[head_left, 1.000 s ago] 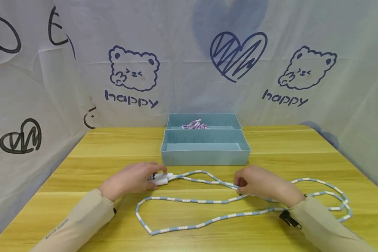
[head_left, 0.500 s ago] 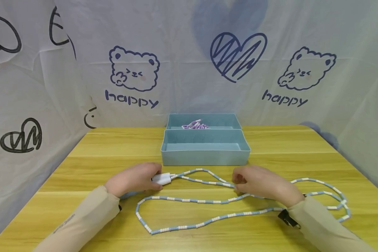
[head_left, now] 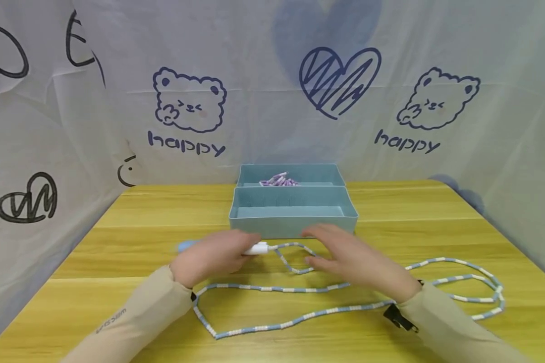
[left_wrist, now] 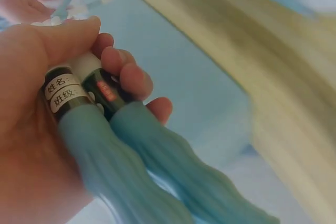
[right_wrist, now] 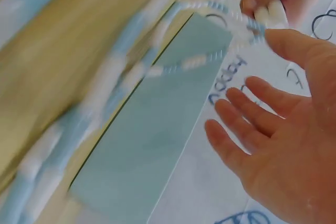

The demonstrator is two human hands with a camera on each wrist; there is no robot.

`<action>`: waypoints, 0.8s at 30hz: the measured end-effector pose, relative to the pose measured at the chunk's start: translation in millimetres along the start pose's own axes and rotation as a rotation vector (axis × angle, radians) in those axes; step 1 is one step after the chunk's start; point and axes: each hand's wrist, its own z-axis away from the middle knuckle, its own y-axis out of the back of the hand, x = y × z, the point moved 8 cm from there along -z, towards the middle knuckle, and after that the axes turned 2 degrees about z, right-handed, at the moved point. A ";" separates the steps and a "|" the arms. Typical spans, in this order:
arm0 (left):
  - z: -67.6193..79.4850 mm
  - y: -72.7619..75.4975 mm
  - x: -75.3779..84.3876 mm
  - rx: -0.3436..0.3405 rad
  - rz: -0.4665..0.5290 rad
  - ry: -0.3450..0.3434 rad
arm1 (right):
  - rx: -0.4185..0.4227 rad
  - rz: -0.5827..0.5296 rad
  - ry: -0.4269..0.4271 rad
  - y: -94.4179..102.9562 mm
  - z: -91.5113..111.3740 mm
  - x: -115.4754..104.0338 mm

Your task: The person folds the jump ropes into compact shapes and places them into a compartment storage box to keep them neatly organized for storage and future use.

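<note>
A beaded jump rope (head_left: 309, 316) in blue and white lies in long loops across the table. Its two handles (left_wrist: 121, 135), blue and wavy with white ends, are side by side in my left hand (head_left: 215, 256), whose fingers and thumb curl round them. The handles' white ends (head_left: 258, 248) point right, toward a small loop of beads. Over that part of the rope is my right hand (head_left: 351, 259), fingers spread and holding nothing. The right wrist view shows its fingers (right_wrist: 231, 135) apart from the beads, while the thumb tip overlaps the rope; contact there cannot be told.
Just behind the hands stands a light blue bin (head_left: 295, 227) with nothing seen inside. A second blue bin (head_left: 318, 174) behind it holds several purple and white pieces (head_left: 279, 180). A printed white cloth (head_left: 263, 111) hangs beyond the wooden table (head_left: 154, 217).
My left hand has moved right and slightly away from me, carrying the handles. My right hand has shifted left, its fingers opening off the rope. The small rope loop has drawn narrower.
</note>
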 end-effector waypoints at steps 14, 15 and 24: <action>-16.1 19.1 33.5 0.128 0.052 -0.097 | -0.052 -0.441 0.069 -3.8 -19.8 -17.3; -16.1 20.8 29.9 0.133 0.080 -0.092 | -0.045 -0.471 0.060 0.1 -19.2 -14.6; -9.7 35.8 -1.9 0.100 0.142 -0.027 | 0.115 -0.304 -0.022 36.9 -14.5 11.6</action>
